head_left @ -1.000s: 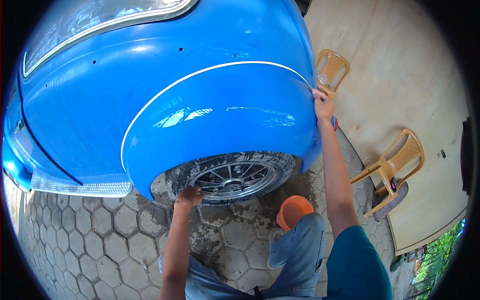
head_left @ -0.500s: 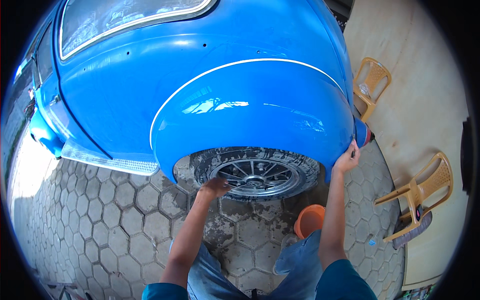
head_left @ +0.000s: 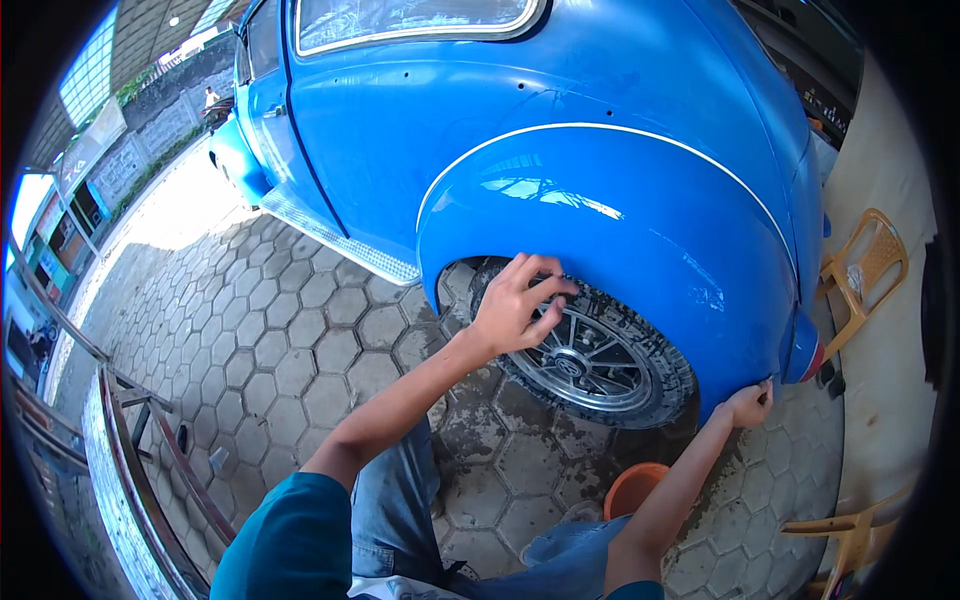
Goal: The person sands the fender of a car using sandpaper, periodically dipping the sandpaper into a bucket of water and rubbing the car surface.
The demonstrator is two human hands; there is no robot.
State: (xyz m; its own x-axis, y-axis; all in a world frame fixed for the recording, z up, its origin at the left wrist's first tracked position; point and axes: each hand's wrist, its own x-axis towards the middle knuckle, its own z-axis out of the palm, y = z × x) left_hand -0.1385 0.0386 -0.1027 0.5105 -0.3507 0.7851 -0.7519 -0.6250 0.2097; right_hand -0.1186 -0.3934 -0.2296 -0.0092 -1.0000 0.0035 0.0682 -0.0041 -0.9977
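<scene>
Far left, one pale-topped bench [head_left: 115,480] beside the hexagonal paving [head_left: 330,350]. Then one blue car [head_left: 440,130], one ribbed running board [head_left: 338,243] along its sill. Left hand [head_left: 515,305], bare, before the front side of the rear wheel arch: fingers spread and half curled, nothing in their grasp. One spoked wheel [head_left: 585,370] in view, its hub to the right of and below these fingertips. Rounded rear fender [head_left: 620,220] spans both hands, its arch above the wheel. One orange bucket [head_left: 622,492] below the wheel, partly behind the right forearm. Right hand [head_left: 745,407] at the fender's lower rear corner, fingers folded; whether they pinch the edge, cannot tell. One red tail light [head_left: 815,362] just beyond. Far right, two tan plastic chairs, one upper [head_left: 882,260], one lower [head_left: 850,545].
</scene>
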